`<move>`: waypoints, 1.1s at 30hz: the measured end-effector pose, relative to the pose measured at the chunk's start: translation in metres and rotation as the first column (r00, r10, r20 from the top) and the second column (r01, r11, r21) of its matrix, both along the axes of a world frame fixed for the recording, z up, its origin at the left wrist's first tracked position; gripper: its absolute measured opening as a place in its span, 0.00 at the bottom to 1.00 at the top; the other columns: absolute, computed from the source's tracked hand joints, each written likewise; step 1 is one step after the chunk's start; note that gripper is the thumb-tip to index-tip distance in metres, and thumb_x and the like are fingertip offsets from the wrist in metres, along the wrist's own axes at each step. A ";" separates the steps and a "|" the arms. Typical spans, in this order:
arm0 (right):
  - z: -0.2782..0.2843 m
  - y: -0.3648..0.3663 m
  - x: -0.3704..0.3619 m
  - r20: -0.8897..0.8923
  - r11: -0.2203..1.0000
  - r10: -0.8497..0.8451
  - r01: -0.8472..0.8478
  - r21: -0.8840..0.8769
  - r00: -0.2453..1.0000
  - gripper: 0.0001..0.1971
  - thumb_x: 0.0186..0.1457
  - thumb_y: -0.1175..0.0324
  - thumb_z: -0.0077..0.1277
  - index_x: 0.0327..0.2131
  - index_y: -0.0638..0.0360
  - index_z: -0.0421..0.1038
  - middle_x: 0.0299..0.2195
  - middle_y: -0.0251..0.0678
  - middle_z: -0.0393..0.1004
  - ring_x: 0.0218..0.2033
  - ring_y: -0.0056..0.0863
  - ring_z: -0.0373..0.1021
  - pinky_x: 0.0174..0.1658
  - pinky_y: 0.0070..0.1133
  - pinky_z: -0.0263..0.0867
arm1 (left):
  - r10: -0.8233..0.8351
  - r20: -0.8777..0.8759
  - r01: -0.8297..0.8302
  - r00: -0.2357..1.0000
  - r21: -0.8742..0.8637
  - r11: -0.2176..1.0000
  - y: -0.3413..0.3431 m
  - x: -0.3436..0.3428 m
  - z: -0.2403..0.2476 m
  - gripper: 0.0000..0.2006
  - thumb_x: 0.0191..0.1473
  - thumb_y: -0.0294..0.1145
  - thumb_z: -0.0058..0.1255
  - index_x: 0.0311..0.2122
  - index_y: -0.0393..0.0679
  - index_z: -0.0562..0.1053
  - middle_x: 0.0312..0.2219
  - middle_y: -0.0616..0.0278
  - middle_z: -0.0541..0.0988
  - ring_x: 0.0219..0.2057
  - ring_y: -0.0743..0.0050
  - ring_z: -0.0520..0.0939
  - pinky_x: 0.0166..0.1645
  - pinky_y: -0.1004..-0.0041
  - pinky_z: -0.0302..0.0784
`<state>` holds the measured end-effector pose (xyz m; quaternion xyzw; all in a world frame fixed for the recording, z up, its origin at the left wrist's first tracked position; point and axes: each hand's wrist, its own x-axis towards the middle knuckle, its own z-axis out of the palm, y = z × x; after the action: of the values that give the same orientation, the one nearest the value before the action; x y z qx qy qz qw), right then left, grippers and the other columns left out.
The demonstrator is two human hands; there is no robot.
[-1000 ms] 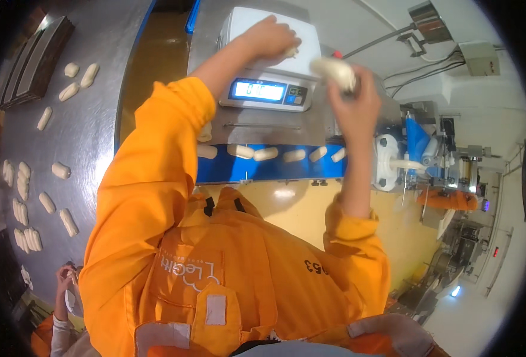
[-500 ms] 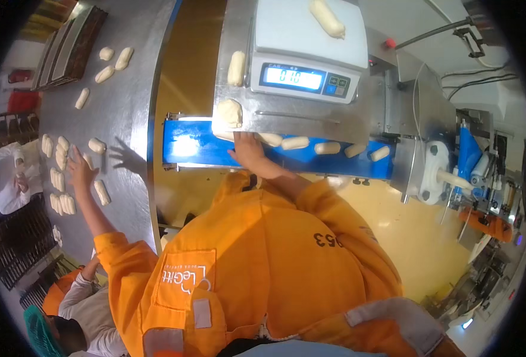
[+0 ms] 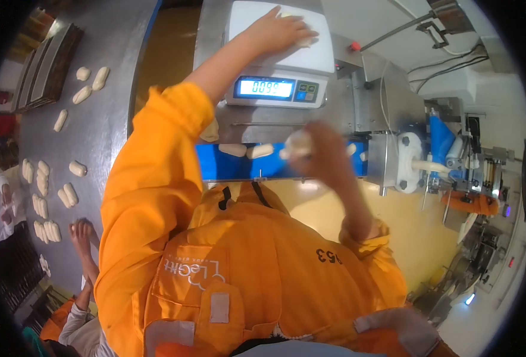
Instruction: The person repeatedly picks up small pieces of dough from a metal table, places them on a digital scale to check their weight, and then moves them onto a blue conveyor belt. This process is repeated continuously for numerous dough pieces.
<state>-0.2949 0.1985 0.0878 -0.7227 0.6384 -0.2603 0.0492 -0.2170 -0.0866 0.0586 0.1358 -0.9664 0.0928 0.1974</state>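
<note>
My left hand (image 3: pixel 278 34) lies over a piece of dough on the white platform of a digital scale (image 3: pixel 236 24). Its fingers curve across the dough, which shows only in part. Blurred by motion, my right hand (image 3: pixel 328 152) is above the blue conveyor belt (image 3: pixel 224 169). A pale dough piece (image 3: pixel 298 144) is at its fingers, seemingly gripped. Other dough rolls (image 3: pixel 260 150) lie in a row along the belt to its left and right. Beside my left forearm, a lump of dough (image 3: pixel 211 131) sits partly hidden on the scale's metal stand.
On the steel table (image 3: pixel 105 137) at left lie several dough rolls (image 3: pixel 49 231), some grouped side by side. A co-worker's hand (image 3: pixel 81 232) is at its near edge. Stacked metal trays (image 3: pixel 49 68) stand at the far left. A machine with a white round fitting (image 3: pixel 409 163) stands right.
My left hand has moved from the steel table to the dough on the scale. My right hand has shifted right along the belt and lifted a dough piece. A co-worker's hand has appeared at the table.
</note>
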 end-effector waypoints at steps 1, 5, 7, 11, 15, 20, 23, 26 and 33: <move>0.032 -0.011 -0.011 0.007 0.999 -0.040 0.039 0.021 0.999 0.16 0.38 0.62 0.60 0.31 0.59 0.72 0.31 0.44 0.73 0.33 0.40 0.72 0.37 0.30 0.68 | 0.046 0.128 -0.049 0.991 0.026 0.998 0.002 -0.007 0.011 0.27 0.47 0.29 0.51 0.55 0.58 0.66 0.54 0.61 0.68 0.56 0.62 0.69 0.58 0.50 0.62; 0.088 -0.080 -0.036 0.062 0.916 -0.129 0.143 -0.375 0.990 0.19 0.40 0.63 0.61 0.36 0.63 0.71 0.30 0.43 0.72 0.32 0.41 0.70 0.37 0.30 0.67 | 0.129 0.038 -0.134 0.991 0.283 0.950 -0.013 0.022 0.037 0.23 0.47 0.35 0.54 0.51 0.50 0.69 0.49 0.58 0.73 0.51 0.55 0.73 0.54 0.56 0.67; 0.083 -0.103 -0.027 0.034 0.878 -0.118 0.121 -0.464 0.992 0.20 0.42 0.62 0.61 0.38 0.63 0.71 0.31 0.43 0.71 0.34 0.41 0.69 0.38 0.29 0.67 | 0.316 -0.385 0.078 0.867 0.731 0.678 -0.024 0.101 0.004 0.24 0.50 0.33 0.50 0.54 0.43 0.66 0.47 0.56 0.74 0.45 0.64 0.77 0.49 0.69 0.72; 0.024 -0.074 0.024 0.017 0.937 -0.035 0.039 -0.347 0.999 0.25 0.45 0.59 0.60 0.44 0.64 0.68 0.35 0.45 0.69 0.40 0.43 0.67 0.42 0.31 0.66 | 0.788 -0.308 0.024 0.533 0.937 0.350 0.060 0.291 0.017 0.26 0.51 0.33 0.40 0.58 0.42 0.63 0.48 0.57 0.72 0.48 0.67 0.74 0.50 0.71 0.70; -0.100 -0.016 0.110 0.262 0.919 0.252 -0.316 0.236 0.932 0.18 0.47 0.62 0.57 0.39 0.62 0.69 0.36 0.44 0.69 0.43 0.42 0.66 0.45 0.35 0.65 | 0.913 0.000 -0.713 0.408 0.625 0.318 0.092 0.520 -0.021 0.28 0.51 0.35 0.47 0.58 0.42 0.61 0.44 0.50 0.74 0.44 0.60 0.76 0.47 0.68 0.71; -0.290 -0.024 0.156 -0.092 0.959 -0.029 0.054 0.278 0.995 0.13 0.45 0.70 0.52 0.36 0.64 0.68 0.34 0.46 0.70 0.39 0.42 0.67 0.44 0.33 0.65 | 0.935 0.354 -0.999 -0.015 -0.048 0.002 0.106 0.504 -0.015 0.43 0.43 0.41 0.63 0.62 0.38 0.54 0.52 0.41 0.66 0.52 0.42 0.68 0.57 0.58 0.64; -0.285 -0.048 0.153 0.065 0.786 0.015 -0.052 0.617 0.998 0.15 0.42 0.70 0.52 0.35 0.66 0.68 0.33 0.48 0.72 0.38 0.43 0.70 0.42 0.35 0.67 | 0.779 -0.070 -0.770 0.624 0.119 0.627 0.061 0.418 -0.046 0.40 0.48 0.40 0.59 0.61 0.36 0.54 0.55 0.44 0.64 0.59 0.47 0.61 0.61 0.60 0.58; -0.255 -0.020 0.141 0.082 0.956 0.003 -0.027 0.291 0.997 0.17 0.42 0.61 0.54 0.34 0.62 0.70 0.32 0.49 0.74 0.39 0.42 0.71 0.39 0.35 0.68 | 0.694 -0.250 -0.492 0.675 0.549 0.676 0.053 0.239 0.002 0.25 0.51 0.39 0.55 0.54 0.42 0.67 0.50 0.49 0.70 0.52 0.51 0.70 0.56 0.62 0.65; -0.020 0.018 0.021 0.203 0.862 -0.031 -0.077 0.500 0.979 0.20 0.37 0.60 0.59 0.33 0.62 0.70 0.31 0.46 0.71 0.35 0.44 0.70 0.40 0.35 0.67 | 0.669 -0.068 -0.562 0.740 0.484 0.671 0.003 0.013 0.033 0.34 0.42 0.52 0.59 0.56 0.56 0.66 0.51 0.47 0.67 0.49 0.46 0.74 0.50 0.55 0.72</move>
<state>-0.2739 0.2161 0.0681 -0.6615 0.6670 -0.1561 0.3052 -0.2041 -0.0836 0.0920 0.5064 -0.8262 -0.0794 0.2339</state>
